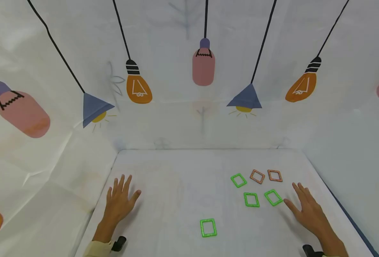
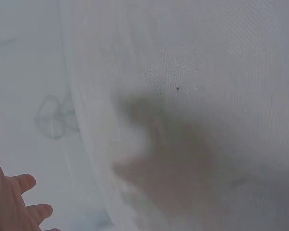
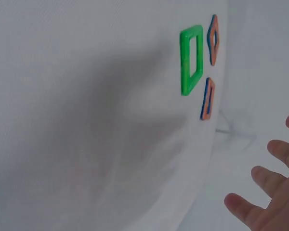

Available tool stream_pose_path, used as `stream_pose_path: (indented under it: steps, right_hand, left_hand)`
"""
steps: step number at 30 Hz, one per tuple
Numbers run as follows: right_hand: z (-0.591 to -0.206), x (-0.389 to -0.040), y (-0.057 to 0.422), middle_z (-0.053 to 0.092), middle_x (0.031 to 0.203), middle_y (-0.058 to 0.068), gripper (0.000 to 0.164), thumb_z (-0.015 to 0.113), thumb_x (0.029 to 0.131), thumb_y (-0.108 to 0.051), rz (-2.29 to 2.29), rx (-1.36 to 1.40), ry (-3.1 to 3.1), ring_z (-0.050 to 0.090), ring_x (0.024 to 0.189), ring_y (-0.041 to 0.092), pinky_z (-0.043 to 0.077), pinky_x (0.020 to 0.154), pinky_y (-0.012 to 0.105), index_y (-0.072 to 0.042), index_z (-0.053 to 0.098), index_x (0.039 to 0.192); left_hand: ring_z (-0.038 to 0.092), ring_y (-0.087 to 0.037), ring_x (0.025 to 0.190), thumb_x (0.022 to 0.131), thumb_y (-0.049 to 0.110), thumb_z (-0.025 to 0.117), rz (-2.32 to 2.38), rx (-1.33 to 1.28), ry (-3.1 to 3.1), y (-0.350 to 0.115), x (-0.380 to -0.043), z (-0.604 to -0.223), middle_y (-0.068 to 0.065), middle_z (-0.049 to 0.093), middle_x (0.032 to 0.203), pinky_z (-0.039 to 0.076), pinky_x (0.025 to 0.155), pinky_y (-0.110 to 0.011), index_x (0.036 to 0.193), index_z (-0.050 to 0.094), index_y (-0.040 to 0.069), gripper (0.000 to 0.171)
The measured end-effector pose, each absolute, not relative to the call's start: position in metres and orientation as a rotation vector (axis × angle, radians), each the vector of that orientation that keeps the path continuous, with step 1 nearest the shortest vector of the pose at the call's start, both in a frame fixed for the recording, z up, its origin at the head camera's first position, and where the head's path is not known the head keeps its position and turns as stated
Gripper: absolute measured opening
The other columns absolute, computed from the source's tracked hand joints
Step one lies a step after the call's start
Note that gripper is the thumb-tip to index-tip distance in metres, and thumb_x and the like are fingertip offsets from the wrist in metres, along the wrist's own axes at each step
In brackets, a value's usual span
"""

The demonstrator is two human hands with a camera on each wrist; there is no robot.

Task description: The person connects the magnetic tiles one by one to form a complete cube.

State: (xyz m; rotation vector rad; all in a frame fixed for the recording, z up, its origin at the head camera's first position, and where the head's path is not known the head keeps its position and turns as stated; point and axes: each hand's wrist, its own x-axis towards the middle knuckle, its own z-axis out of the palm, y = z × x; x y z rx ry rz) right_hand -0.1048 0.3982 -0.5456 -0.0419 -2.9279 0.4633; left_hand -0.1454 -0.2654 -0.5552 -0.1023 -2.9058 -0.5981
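My left hand [image 1: 119, 203] is held over the left side of the white table, fingers spread and nothing in them. On the right side, my right hand [image 1: 309, 212] also has its fingers spread and holds nothing. Nearest to its thumb lies a green square frame [image 1: 273, 197]. Other green square frames lie further left: one [image 1: 251, 200] beside it, one [image 1: 239, 180] behind, and one [image 1: 208, 227] alone near the front middle. Two orange square frames [image 1: 257, 176] [image 1: 275, 175] lie at the back right. The right wrist view shows a green frame [image 3: 185, 62] beyond the hand's shadow.
The white table [image 1: 163, 192] has its far edge against a pale sheet printed with hanging lamps [image 1: 203, 67]. A dark edge [image 1: 349, 217] runs along the table's right side. Each wrist carries a black device, the left one [image 1: 119, 243] beside a pale sleeve.
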Motion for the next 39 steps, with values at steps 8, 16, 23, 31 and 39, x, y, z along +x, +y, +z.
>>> stream_pose_path:
  steps: [8,16,23,31,39]
  right_hand:
    - [-0.541,-0.116,0.375,0.031,0.155,0.031,0.086,0.067,0.094,-0.041,0.539,0.045,-2.883,0.033,0.136,0.056,0.033,0.096,0.078,-0.004,0.022,0.157]
    - [-0.549,-0.124,0.356,0.041,0.145,0.033,0.075,0.071,0.093,-0.027,0.592,0.146,-2.899,0.039,0.129,0.054,0.038,0.099,0.071,0.003,0.033,0.15]
    - [-0.558,-0.134,0.344,0.045,0.142,0.027,0.071,0.077,0.086,-0.013,0.592,0.271,-2.895,0.044,0.13,0.048,0.042,0.101,0.065,0.004,0.041,0.145]
    - [-0.562,-0.139,0.332,0.05,0.139,0.025,0.071,0.078,0.084,-0.009,0.63,0.355,-2.92,0.048,0.129,0.045,0.045,0.103,0.059,0.005,0.043,0.144]
    - [-0.569,-0.141,0.325,0.056,0.132,0.021,0.068,0.08,0.083,-0.018,0.651,0.356,-3.019,0.06,0.113,0.034,0.053,0.095,0.052,0.006,0.05,0.139]
  left_hand:
    - [0.015,-0.051,0.149,0.097,0.061,0.051,-0.619,-0.106,-2.94,-0.243,-0.15,-0.56,-0.026,0.021,0.163,0.014,0.115,-0.071,0.157,0.03,0.011,0.082]
    - [0.026,-0.05,0.146,0.085,0.061,0.069,-0.605,-0.201,-2.936,-0.213,-0.149,-0.57,-0.025,0.029,0.16,0.028,0.112,-0.069,0.153,0.037,0.01,0.091]
    - [0.039,-0.045,0.142,0.083,0.057,0.072,-0.66,-0.293,-2.945,-0.18,-0.145,-0.57,-0.019,0.041,0.156,0.041,0.102,-0.068,0.152,0.042,0.014,0.086]
    - [0.05,-0.036,0.133,0.081,0.055,0.075,-0.709,-0.495,-2.941,-0.134,-0.123,-0.57,-0.014,0.055,0.143,0.048,0.098,-0.06,0.144,0.051,0.013,0.078]
    - [0.051,-0.035,0.133,0.078,0.063,0.072,-0.78,-0.744,-2.941,-0.086,-0.093,-0.58,-0.011,0.057,0.141,0.048,0.099,-0.056,0.14,0.053,0.01,0.084]
